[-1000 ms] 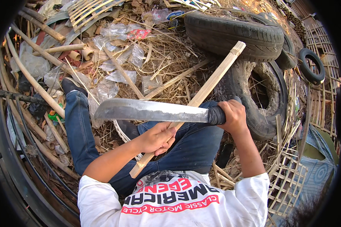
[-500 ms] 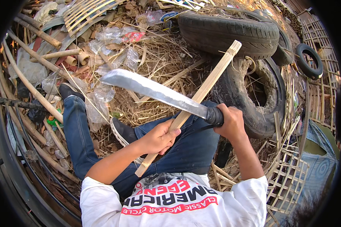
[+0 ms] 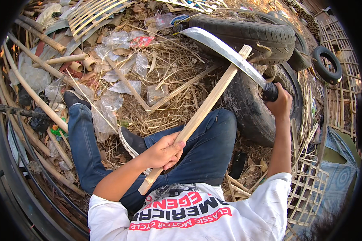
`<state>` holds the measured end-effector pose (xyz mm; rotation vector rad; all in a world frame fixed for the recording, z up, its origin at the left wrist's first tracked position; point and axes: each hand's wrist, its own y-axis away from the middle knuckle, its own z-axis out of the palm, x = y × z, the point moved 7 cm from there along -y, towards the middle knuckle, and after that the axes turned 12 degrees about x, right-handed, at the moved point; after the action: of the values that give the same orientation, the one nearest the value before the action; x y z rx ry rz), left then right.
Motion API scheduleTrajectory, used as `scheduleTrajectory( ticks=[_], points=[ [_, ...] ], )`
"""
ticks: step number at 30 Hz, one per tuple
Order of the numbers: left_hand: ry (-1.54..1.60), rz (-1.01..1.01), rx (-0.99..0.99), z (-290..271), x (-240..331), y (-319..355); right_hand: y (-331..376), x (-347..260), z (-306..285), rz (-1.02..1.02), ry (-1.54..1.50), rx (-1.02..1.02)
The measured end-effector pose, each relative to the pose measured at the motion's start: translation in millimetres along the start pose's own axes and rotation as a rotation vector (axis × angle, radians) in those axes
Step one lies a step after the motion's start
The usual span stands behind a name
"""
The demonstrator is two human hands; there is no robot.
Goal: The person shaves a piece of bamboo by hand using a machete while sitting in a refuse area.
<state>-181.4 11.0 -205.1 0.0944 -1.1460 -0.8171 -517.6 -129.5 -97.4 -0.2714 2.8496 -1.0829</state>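
My left hand point(image 3: 167, 152) is closed around the lower part of a pale split bamboo strip point(image 3: 202, 112). The strip slants up and to the right, its near end by my shirt and its far end in front of the tires. In my right hand point(image 3: 280, 102) is the black-wrapped handle of a machete point(image 3: 229, 53). The machete's long, curved grey blade points up and left, crossing the strip near its far end. A thin curled shaving point(image 3: 262, 52) shows just beyond the strip's tip.
Old tires point(image 3: 245, 34) lie at the upper right, one close to my right arm. Straw, plastic scraps point(image 3: 108, 100) and bamboo poles point(image 3: 36, 76) cover the ground at left. Woven bamboo lattices point(image 3: 307, 188) lie at right. My legs point(image 3: 203, 154) are bent beneath the strip.
My right hand has moved the machete up and to the right, so its blade went from the strip's middle to near its far end. My left hand keeps its grip, shifted slightly.
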Motion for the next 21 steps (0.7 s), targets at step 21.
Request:
scheduleTrajectory(
  ticks=[21],
  points=[
    [0.052,-0.068,-0.039,2,-6,-2,-4,32,-20,0.162,0.051,0.301]
  ],
)
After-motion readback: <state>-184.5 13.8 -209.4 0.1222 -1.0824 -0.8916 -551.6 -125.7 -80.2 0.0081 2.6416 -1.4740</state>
